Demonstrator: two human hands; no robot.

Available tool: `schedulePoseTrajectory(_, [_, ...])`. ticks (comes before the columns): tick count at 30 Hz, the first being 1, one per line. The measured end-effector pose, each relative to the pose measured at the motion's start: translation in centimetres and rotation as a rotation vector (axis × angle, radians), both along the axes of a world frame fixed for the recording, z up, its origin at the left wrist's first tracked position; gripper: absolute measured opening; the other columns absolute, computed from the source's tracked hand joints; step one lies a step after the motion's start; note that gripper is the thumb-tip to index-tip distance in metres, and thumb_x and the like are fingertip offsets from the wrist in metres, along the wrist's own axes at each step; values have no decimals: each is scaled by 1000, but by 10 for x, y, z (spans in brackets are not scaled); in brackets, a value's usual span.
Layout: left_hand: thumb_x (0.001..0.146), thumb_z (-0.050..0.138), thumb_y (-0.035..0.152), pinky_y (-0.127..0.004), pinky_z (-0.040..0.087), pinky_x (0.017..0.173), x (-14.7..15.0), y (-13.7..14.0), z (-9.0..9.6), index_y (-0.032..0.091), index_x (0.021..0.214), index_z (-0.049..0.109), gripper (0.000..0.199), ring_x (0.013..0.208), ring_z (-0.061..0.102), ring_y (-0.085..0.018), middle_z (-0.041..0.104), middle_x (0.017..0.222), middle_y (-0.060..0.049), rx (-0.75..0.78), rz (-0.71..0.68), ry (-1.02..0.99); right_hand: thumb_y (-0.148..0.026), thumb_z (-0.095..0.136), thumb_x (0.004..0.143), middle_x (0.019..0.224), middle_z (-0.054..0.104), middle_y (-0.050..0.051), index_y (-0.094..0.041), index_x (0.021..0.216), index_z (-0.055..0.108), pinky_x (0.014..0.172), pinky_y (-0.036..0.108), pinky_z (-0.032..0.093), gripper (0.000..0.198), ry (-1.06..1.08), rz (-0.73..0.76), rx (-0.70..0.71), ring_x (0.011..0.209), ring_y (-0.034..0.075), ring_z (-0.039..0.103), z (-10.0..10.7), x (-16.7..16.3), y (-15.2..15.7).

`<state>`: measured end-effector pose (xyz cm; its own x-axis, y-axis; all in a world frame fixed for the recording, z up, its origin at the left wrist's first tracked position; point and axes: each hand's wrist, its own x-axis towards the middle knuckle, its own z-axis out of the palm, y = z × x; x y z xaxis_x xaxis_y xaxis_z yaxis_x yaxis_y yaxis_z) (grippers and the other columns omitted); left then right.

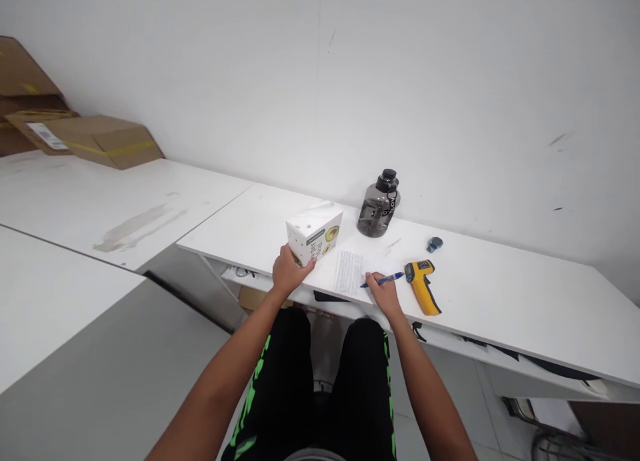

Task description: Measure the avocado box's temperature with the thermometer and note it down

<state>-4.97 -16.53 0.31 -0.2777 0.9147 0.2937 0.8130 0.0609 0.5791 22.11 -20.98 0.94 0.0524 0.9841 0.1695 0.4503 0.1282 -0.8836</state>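
Observation:
My left hand [290,272] grips the lower edge of a white box [320,231] with avocado pictures and green lettering, which stands tilted on the white table. In my right hand [384,295] is a blue pen [391,278], held between thumb and fingers with its tip pointing left. A sheet of paper [349,272] covered with small writing lies between the two hands, and the pen tip is near its right edge. Just right of the pen lies a yellow and black infrared thermometer [423,287].
A dark translucent water bottle [379,207] stands against the wall. A small dark blue object [435,244], perhaps a watch, lies to its right. Cardboard boxes [107,141] occupy the far left table. Below the tabletop runs a shelf [450,337] with black items on it.

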Motion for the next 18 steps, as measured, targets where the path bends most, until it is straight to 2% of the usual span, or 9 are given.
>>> schedulePoseTrajectory(3, [70,67,61,-40,51,72,0,0,0,23,112,43,62,98,66,-33,63,107,-11,-1,-3,-9,-52,49,84,51,44,-3,-23,54,49,59,30,36,41,7,16,-15,56,17,45,0,1,0])
schedulePoseTrajectory(7, [71,66,61,-39,50,71,-2,0,0,22,113,43,62,96,65,-32,63,106,-10,14,-14,-4,-54,50,85,51,45,-3,-22,57,54,59,30,37,43,63,-36,-18,57,17,47,2,2,-2])
schedulePoseTrajectory(12, [72,65,62,-37,49,70,-4,-2,0,21,113,44,62,95,65,-30,63,105,-10,33,-41,-2,-64,48,86,56,51,-2,-20,70,62,63,30,41,49,191,-142,16,61,18,52,4,2,-4])
schedulePoseTrajectory(18, [72,65,61,-37,49,70,-4,-1,-1,21,113,44,62,94,65,-30,64,103,-9,30,-35,-12,-70,43,87,55,51,-3,-19,85,65,56,28,38,56,251,-173,37,54,16,48,-1,3,-2])
